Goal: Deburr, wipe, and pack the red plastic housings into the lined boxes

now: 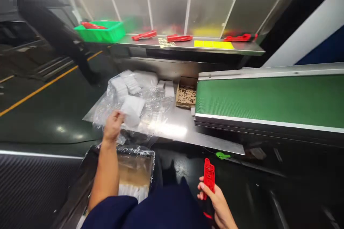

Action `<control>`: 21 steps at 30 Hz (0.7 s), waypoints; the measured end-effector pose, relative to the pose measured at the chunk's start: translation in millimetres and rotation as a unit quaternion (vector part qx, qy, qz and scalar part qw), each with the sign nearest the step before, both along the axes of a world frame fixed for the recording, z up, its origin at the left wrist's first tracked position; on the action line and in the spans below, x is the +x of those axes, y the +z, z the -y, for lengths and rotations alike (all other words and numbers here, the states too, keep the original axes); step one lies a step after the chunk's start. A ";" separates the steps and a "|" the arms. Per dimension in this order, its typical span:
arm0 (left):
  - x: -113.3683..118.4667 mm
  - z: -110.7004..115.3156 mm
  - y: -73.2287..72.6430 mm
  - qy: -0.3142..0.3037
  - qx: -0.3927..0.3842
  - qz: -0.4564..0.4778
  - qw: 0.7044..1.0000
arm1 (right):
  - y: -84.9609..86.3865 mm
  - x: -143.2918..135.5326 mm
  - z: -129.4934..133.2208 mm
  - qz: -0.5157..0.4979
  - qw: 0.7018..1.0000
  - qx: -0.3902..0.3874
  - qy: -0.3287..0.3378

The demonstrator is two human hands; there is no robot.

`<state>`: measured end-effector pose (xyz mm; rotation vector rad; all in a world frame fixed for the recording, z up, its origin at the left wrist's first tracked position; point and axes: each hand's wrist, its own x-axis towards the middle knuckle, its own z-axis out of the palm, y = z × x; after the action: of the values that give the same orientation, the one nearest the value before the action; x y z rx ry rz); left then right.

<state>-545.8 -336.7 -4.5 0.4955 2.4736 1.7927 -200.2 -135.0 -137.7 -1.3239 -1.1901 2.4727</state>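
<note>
My left hand point(114, 126) pinches the lower left edge of a thin white sheet or pouch point(132, 110) over the metal table point(185, 128). Crumpled clear plastic film point(157, 103) and more white pouches point(125, 85) lie around and behind it. Low at the right, my right hand point(212, 196) is wrapped round a red plastic part point(209, 177) with a dark lower end, held upright in front of my body.
A green conveyor point(268, 96) runs off right beside a cardboard box point(186, 94) of small dark pieces. The shelf point(185, 44) above carries a green bin point(103, 33) and red parts point(179, 38). A lined box point(134, 171) stands below; a person's dark-clothed leg point(64, 39) shows left.
</note>
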 end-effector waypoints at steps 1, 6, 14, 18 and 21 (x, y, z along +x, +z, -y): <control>13.0 10.1 -0.6 -0.022 0.000 0.025 0.999 | 5.7 -14.7 2.4 -0.014 1.000 0.001 0.017; 84.8 1.5 -0.3 -0.167 0.051 0.154 0.973 | 27.5 -78.5 15.8 -0.122 0.989 -0.032 0.084; 164.8 -6.7 -1.3 -0.091 -0.041 0.162 0.982 | 50.7 -48.0 6.6 -0.232 0.968 -0.068 0.065; 191.7 -9.5 -12.4 -0.032 -0.184 0.035 0.982 | 53.4 -16.6 -5.4 -0.215 0.971 -0.053 0.090; 205.6 -13.1 -17.1 -0.032 -0.243 -0.021 0.969 | 51.9 -6.1 -9.3 -0.173 0.982 -0.024 0.072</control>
<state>-340.3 -323.6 -21.6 0.5661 2.7504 1.0972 -206.3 -125.7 -85.9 -0.7911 -1.1829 2.6994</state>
